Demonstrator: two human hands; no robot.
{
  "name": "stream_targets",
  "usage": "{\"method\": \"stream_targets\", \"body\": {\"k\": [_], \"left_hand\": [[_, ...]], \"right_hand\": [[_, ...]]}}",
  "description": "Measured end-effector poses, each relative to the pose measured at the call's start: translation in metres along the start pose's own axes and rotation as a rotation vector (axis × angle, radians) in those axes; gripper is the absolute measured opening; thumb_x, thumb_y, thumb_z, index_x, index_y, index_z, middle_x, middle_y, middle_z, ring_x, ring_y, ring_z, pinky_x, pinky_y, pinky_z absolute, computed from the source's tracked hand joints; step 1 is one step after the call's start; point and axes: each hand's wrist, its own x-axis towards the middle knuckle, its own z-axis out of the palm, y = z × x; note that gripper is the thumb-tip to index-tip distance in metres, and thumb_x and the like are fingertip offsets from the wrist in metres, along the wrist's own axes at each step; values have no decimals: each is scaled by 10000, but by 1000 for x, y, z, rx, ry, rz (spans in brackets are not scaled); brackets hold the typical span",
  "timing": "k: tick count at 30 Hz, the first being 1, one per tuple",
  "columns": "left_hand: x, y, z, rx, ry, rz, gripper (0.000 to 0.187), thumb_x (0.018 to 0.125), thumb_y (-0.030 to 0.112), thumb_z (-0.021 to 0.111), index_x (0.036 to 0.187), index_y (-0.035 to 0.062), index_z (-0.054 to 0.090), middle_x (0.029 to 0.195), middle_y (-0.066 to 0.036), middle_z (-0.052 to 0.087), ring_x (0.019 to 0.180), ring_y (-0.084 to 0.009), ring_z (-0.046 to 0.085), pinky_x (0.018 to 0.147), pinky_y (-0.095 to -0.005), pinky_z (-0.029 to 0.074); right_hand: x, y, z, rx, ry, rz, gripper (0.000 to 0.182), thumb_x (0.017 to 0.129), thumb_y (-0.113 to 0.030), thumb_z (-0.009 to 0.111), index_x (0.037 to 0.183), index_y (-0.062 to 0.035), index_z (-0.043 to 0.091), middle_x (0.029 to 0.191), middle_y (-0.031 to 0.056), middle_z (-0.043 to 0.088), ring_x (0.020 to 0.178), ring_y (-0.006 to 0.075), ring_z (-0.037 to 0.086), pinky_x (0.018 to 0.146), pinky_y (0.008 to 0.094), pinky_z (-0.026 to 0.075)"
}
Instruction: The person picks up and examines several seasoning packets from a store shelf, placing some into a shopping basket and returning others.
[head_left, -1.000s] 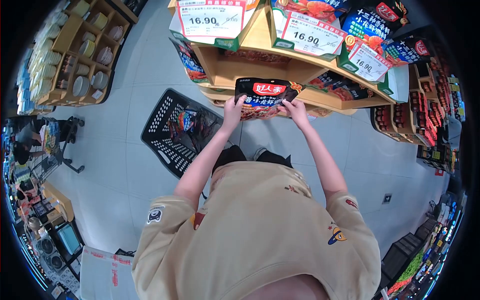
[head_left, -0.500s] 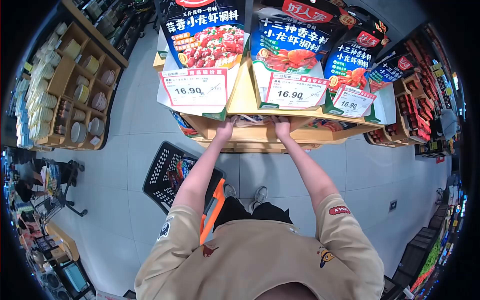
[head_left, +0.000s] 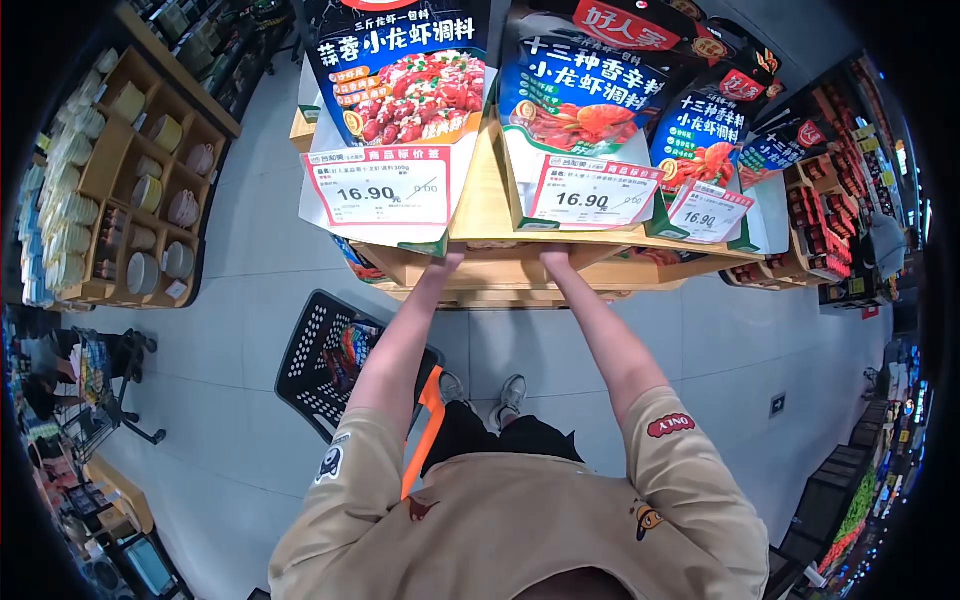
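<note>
Both of my forearms reach into the compartment under the top board of a wooden display shelf. Only the wrist end of my left hand shows, and the board hides its fingers. My right hand is likewise inside, a little to the right, fingers out of sight. Between them a thin strip of something light peeks out, too covered to name. Above stand large crayfish seasoning packets: a garlic one at left and a thirteen-spice one at right, with price cards in front.
A black shopping basket with an orange handle stands on the floor left of my legs, colourful packets inside. Shelves of bowls line the left; red goods fill the right. A cart is at far left.
Both hands have gone deeper under the board, and their fingers are now hidden. The packet edge that lay between them is mostly out of view. My view has shifted slightly.
</note>
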Motion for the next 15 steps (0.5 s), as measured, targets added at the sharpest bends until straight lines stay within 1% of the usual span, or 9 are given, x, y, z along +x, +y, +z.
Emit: {"method": "stream_targets", "body": {"k": [4,6,7,8,10,11,12,14,15], "left_hand": [[4,17,3,80,75,42,339,795,167,483,1088,5,424,1072,-195,469,1001,-337,426,806,-353,375],[1,27,2,-429,-1,-169,406,808,208,485,1143,8,373,1102,-199,450,1070,-330,380,832,-365,367],[4,18,14,-1221,65,-358,444,809,235,498,1158,8,346,1108,-214,438,1064,-332,392,833,-355,366],[2,6,22,-1219,72,-357,444,809,235,498,1158,8,346,1108,-214,438,1064,-332,392,833,-355,366],[5,61,-30,-144,-308,-445,403,797,243,490,1104,4,386,1105,-177,448,988,-312,452,810,-338,391],[-2,17,4,-174,-214,-332,381,773,240,515,1042,-11,418,1013,-198,490,904,-335,488,778,-366,396],[-8,29,-5,-172,-207,-341,381,773,240,515,1042,-11,418,1013,-198,490,904,-335,488,778,-366,396],[-24,65,-25,-61,1,-576,330,760,201,513,994,-22,445,960,-212,509,891,-342,493,768,-394,395],[-35,48,-17,-247,117,-374,313,751,170,502,991,-24,446,901,-220,525,862,-344,504,743,-386,409]], "right_hand": [[-3,-19,-19,-194,-111,-27,430,798,-268,410,1157,-32,386,1176,149,411,1096,260,378,930,335,293],[-5,-28,-24,-220,-133,-38,448,797,-285,414,1168,-36,378,1181,140,412,1101,254,376,935,337,290],[-6,-32,-25,-218,-137,-46,448,797,-285,414,1168,-36,378,1181,140,412,1101,254,376,935,337,290],[-7,-35,-27,-218,-142,-11,428,755,-225,456,1130,-24,405,1131,168,443,1058,277,412,892,339,327],[-8,-30,-28,-218,-155,20,413,714,-166,498,1092,-12,431,1082,196,475,1014,300,448,849,340,364],[-8,-27,-28,-126,-175,54,418,689,-152,517,1071,-3,439,1049,202,492,983,308,467,818,346,384],[-6,-25,-28,-34,-195,85,423,664,-138,536,1051,5,446,1016,207,510,953,316,487,788,353,404],[-13,-40,-40,-79,-184,44,385,691,-84,506,1056,23,445,1017,165,511,912,270,503,767,316,402],[-14,-31,-35,22,-196,105,332,678,-57,509,995,37,470,914,148,534,816,237,523,684,304,412]]}}
